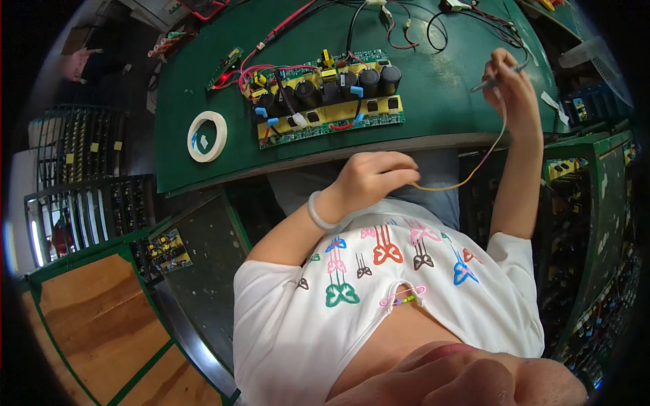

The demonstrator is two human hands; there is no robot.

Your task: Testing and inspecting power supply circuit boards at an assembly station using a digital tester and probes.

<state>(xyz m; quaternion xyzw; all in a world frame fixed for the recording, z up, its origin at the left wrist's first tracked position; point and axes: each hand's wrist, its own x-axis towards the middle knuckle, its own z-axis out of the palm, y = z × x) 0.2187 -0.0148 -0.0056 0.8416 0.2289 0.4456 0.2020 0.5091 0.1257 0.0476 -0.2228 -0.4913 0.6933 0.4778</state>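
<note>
My right hand [511, 84] is raised over the right side of the green table, its fingers closed round a slim grey pen-shaped tool [485, 85]. From that hand a thin yellow-orange wire [443, 189] hangs in a curve down to my left hand [372, 177]. The fingertips of my left hand are pinched together at the wire's lower end, in front of the table edge. Left of centre on the table lies a circuit board [332, 101] with black cylindrical capacitors, yellow parts and blue-tipped leads. Neither hand touches the board.
A roll of pale tape [193, 139] lies left of the board. A small board with a red light [227, 71] and pink wires sits behind it. Black cables [433, 30] cross the far side of the green table [447, 101]. Racks of boards [572, 203] stand on the right.
</note>
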